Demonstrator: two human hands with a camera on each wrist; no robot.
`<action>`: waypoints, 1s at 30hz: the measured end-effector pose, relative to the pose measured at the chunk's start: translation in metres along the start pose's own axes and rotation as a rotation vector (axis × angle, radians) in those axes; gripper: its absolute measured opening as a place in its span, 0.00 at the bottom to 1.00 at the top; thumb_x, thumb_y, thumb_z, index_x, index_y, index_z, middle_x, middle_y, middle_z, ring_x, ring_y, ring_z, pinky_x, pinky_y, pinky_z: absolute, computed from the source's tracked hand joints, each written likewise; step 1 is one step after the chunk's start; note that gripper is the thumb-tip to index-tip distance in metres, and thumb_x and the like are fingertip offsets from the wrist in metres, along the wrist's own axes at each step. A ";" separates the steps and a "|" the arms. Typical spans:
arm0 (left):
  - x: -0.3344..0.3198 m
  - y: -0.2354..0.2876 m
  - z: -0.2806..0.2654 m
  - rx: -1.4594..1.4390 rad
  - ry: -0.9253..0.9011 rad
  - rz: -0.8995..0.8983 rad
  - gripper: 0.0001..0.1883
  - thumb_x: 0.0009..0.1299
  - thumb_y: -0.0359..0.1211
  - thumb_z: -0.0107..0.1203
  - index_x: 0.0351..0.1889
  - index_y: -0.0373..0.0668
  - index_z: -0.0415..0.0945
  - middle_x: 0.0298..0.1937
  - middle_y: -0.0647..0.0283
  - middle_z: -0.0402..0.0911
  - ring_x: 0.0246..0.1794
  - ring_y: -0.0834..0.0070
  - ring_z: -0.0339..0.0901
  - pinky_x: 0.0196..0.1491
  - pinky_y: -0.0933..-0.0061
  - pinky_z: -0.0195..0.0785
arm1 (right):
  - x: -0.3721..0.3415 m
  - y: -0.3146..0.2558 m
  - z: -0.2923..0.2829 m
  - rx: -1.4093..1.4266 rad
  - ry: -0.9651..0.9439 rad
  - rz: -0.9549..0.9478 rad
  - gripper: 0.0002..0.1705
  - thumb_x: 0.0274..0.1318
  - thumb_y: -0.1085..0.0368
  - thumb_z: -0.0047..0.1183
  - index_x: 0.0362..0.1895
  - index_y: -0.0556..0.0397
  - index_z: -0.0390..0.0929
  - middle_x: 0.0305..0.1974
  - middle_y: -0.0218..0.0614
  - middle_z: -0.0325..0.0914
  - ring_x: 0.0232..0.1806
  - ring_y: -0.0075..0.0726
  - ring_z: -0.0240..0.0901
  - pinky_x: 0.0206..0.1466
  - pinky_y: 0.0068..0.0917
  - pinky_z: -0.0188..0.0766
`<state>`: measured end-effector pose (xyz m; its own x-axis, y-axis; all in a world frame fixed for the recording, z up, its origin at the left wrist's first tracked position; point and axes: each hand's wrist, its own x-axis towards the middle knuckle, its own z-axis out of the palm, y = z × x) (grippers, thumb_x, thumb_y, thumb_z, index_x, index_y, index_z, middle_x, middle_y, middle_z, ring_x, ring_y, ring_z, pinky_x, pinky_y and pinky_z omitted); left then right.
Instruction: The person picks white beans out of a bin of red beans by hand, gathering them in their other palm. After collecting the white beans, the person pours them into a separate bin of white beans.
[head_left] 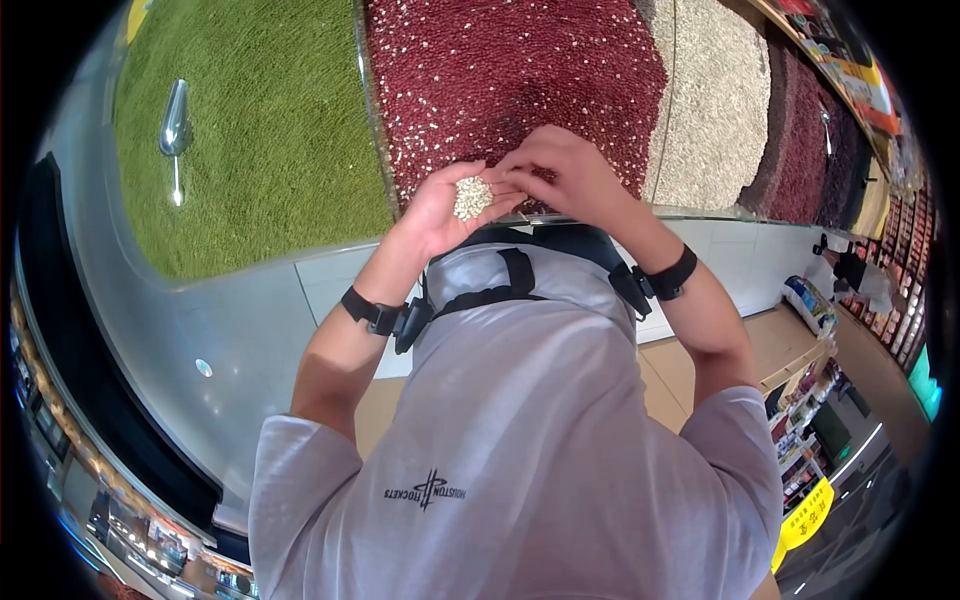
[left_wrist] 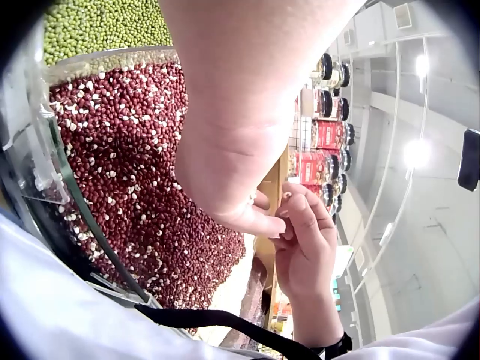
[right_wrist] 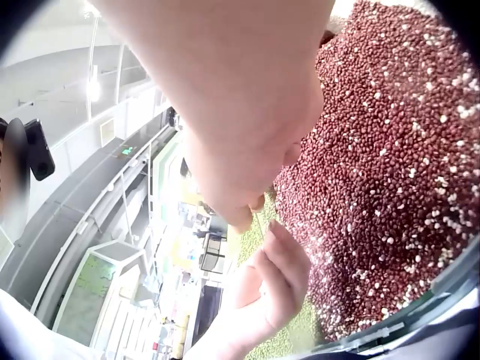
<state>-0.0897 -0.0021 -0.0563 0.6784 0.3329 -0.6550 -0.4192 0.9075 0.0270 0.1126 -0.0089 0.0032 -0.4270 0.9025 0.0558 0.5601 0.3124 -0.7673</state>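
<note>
My left hand is palm up over the near edge of the red beans, with a small heap of pale grains on its palm. Beside its fingertips is my right hand, bent down at the wrist. The left wrist view shows the right hand's thumb and forefinger pinching one pale grain. More pale grains lie scattered among the red beans. In the right wrist view, the left hand's fingers bend slightly upward close below the right hand's fingertips.
To the left is a bin of green beans with a metal scoop on top. A bin of white beans adjoins on the right, with darker beans beyond. A clear divider separates green from red. Jars line a shelf.
</note>
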 end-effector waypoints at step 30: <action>-0.002 0.004 -0.001 0.048 0.069 -0.022 0.16 0.72 0.37 0.49 0.43 0.29 0.74 0.44 0.46 0.80 0.47 0.54 0.80 0.52 0.62 0.79 | 0.008 0.089 0.022 -0.506 0.048 0.182 0.09 0.50 0.60 0.58 0.37 0.44 0.80 0.35 0.32 0.74 0.42 0.41 0.76 0.41 0.37 0.76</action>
<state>-0.0929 0.0004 -0.0557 0.6432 0.2957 -0.7063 -0.3743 0.9261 0.0468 0.1436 0.0196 -0.0787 -0.2647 0.9643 -0.0115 0.8990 0.2425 -0.3646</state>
